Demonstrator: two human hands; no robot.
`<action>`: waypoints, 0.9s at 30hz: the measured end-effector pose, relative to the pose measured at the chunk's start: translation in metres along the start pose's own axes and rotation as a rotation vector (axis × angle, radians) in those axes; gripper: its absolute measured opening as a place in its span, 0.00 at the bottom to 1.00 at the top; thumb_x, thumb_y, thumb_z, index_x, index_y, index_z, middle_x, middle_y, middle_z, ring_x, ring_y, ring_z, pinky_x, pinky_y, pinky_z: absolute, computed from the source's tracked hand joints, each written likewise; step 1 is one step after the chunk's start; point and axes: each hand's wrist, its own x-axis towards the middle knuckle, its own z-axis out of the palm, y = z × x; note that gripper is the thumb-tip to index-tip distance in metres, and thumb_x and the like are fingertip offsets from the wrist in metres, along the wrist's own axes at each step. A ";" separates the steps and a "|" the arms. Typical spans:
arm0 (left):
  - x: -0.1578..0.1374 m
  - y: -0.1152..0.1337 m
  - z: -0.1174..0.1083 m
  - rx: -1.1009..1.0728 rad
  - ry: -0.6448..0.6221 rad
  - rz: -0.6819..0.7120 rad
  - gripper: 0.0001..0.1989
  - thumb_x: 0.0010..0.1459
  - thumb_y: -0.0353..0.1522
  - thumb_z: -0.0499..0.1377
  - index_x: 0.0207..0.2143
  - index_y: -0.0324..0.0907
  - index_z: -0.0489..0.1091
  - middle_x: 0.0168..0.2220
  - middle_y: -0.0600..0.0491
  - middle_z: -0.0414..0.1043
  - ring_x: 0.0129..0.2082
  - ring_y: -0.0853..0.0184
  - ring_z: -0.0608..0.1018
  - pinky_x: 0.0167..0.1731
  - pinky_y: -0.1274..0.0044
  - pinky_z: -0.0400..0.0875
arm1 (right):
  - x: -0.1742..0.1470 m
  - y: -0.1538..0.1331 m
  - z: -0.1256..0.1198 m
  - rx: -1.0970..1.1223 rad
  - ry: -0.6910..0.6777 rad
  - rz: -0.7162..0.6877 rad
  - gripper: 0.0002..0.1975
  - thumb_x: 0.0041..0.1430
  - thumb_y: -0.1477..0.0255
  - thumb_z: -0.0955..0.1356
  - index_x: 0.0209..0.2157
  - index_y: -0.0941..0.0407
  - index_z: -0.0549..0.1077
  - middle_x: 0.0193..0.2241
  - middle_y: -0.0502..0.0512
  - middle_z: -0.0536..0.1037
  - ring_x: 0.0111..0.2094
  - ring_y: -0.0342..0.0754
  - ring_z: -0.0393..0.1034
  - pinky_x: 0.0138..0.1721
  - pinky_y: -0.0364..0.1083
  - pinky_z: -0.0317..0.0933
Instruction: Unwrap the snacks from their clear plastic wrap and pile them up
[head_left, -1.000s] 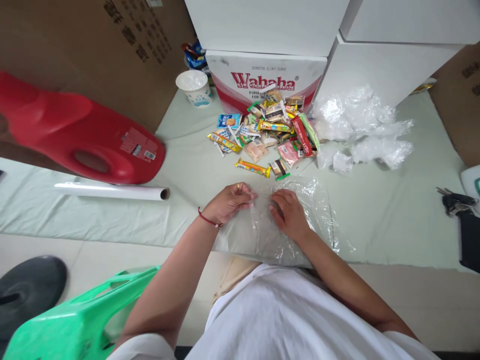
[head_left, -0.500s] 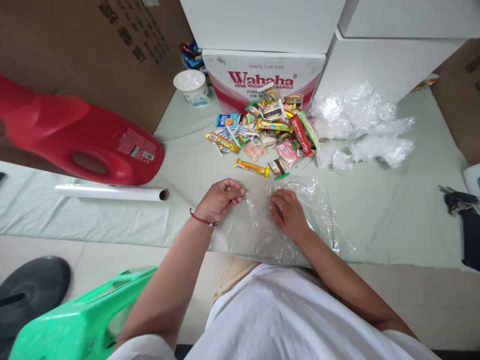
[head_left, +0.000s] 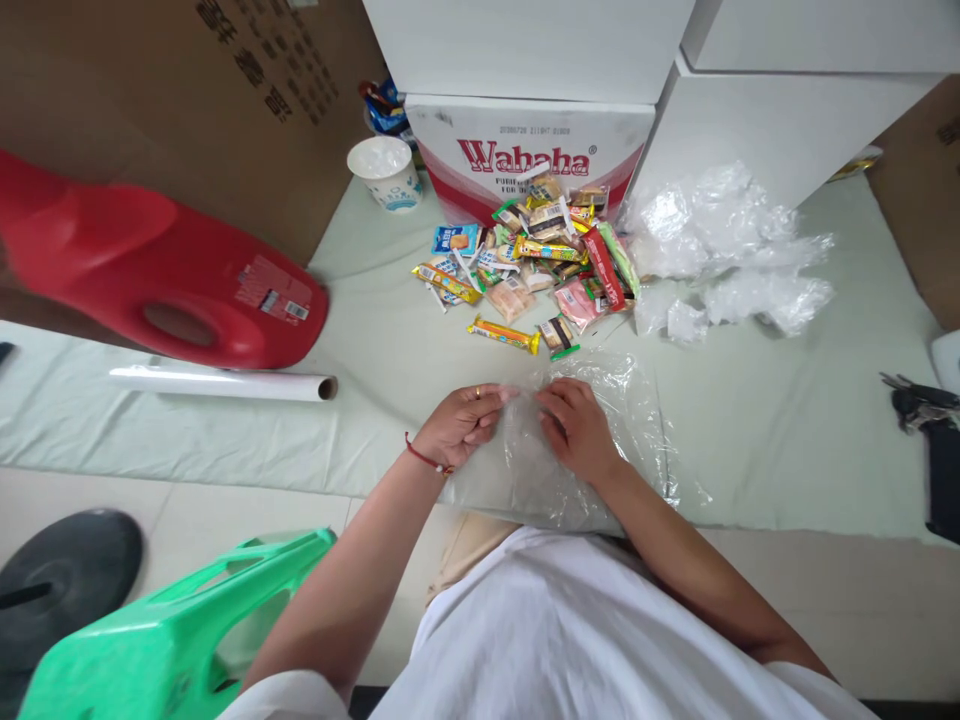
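A clear plastic bag (head_left: 637, 440) lies spread at the table's front edge, under and between my hands. My left hand (head_left: 474, 420), with a red cord at the wrist, pinches the bag's upper left edge between thumb and fingers. On the bag's upper middle rests my right hand (head_left: 576, 425), fingers curled and pressed on the film close to the left fingertips. Just beyond is a heap of small wrapped snacks (head_left: 536, 250). A yellow snack stick (head_left: 504, 335) and a small dark-labelled packet (head_left: 557, 336) lie nearest my hands.
Crumpled clear plastic (head_left: 720, 250) sits right of the heap, before white boxes (head_left: 525, 50). To the left are a paper cup (head_left: 385, 175), a large red jug (head_left: 187, 280) and a white roll (head_left: 225, 384). Keys (head_left: 930, 405) lie far right. A green stool (head_left: 142, 640) stands below.
My left hand has moved right and slightly toward me, its fingertips now close to the right hand. The right hand has hardly moved; the snacks stay in place.
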 end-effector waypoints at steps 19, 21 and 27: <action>0.000 -0.040 0.059 0.499 0.407 0.459 0.08 0.52 0.35 0.65 0.34 0.41 0.77 0.32 0.54 0.76 0.30 0.69 0.74 0.35 0.76 0.69 | -0.003 -0.005 0.006 -0.198 -0.103 0.013 0.26 0.69 0.72 0.64 0.66 0.62 0.66 0.60 0.67 0.72 0.63 0.61 0.60 0.66 0.62 0.56; 0.000 -0.039 0.060 0.475 0.402 0.441 0.08 0.53 0.36 0.64 0.33 0.41 0.77 0.31 0.53 0.77 0.30 0.69 0.75 0.35 0.76 0.69 | -0.003 -0.004 0.006 -0.200 -0.097 0.003 0.26 0.68 0.73 0.64 0.66 0.63 0.67 0.59 0.69 0.72 0.62 0.61 0.60 0.66 0.62 0.56; -0.001 -0.032 0.058 0.433 0.376 0.426 0.11 0.52 0.39 0.63 0.31 0.40 0.76 0.29 0.54 0.77 0.28 0.70 0.73 0.32 0.77 0.67 | -0.003 -0.005 0.005 -0.213 -0.098 0.002 0.26 0.67 0.75 0.64 0.66 0.63 0.67 0.59 0.67 0.73 0.62 0.61 0.60 0.67 0.61 0.56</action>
